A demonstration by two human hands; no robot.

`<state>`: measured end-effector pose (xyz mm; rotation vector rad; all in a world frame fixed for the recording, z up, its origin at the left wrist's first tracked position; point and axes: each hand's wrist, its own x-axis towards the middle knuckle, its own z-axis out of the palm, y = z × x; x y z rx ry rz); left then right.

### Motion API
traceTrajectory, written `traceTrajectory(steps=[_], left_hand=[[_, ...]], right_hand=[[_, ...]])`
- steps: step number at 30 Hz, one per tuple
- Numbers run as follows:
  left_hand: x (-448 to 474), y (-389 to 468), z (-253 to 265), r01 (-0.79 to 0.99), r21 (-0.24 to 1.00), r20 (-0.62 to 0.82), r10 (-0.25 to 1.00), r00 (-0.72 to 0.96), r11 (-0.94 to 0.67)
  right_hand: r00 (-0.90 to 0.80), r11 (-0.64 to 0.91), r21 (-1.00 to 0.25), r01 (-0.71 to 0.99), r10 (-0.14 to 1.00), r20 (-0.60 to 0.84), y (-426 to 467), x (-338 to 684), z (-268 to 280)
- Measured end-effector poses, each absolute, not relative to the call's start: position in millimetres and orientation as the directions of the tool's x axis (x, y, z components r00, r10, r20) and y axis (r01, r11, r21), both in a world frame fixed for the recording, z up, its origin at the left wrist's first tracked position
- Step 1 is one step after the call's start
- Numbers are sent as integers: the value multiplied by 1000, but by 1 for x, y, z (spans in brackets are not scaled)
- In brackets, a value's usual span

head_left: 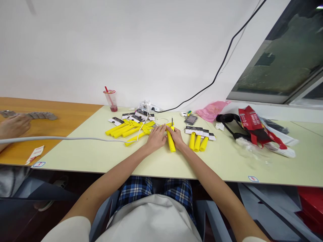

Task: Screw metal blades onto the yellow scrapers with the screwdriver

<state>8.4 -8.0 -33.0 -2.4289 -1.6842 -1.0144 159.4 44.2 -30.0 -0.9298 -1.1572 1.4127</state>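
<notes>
Both hands meet over a yellow-handled tool (171,141) lying on the table, its handle pointing toward me. A thin dark tip shows above my fingers; whether it belongs to this tool is unclear. My right hand (176,137) is closed around the handle's upper part from the right. From the left, my left hand (156,137) closes its fingers at the tool's head, which they partly hide. Several similar yellow handles (123,129) with spread heads lie in a group to the left. Three yellow handles (197,143) with black-and-white cards (195,130) lie at the right.
Black-and-white cards (138,116) and a white plug (145,105) lie behind the left group. A cup with a straw (111,101) stands by the wall. Pink plastic (213,110) and a red bag (252,122) sit at right. Another person's hand (16,126) is far left; a pale cable (75,138) crosses.
</notes>
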Motion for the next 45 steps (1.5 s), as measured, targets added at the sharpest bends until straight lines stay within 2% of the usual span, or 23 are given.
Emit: traceTrajectory(steps=[5,9,17,28,31,34,38,41,45], left_hand=[[12,-11,-35,853,337,496,846,198,-398],[11,-9,-37,813,430,461,870,175,-392],[-5,8,-38,478,695,511,836,198,-538],[0,3,-40,481,677,540,820,188,-557],[0,2,-37,433,703,562,814,150,-565],[2,-1,-31,284,808,512,854,98,-517],[3,-2,-19,-74,924,375,927,-28,-376],[-5,2,-6,-345,893,262,957,-126,-290],[-30,7,10,-569,799,115,978,-171,-194]], right_hand=[[-217,-17,-969,-246,975,38,41,157,-31],[-241,-7,-969,-247,969,54,41,155,-33],[-260,-12,-973,-231,964,50,38,161,-26],[-329,0,-960,-282,939,96,29,163,-15],[-344,-5,-960,-280,934,96,29,164,-13],[-355,7,-964,-265,929,105,29,163,-12],[-301,83,-978,-190,944,138,34,162,-15],[-191,127,-986,-105,971,145,43,165,-20],[-129,87,-991,-102,987,100,55,172,-25]])
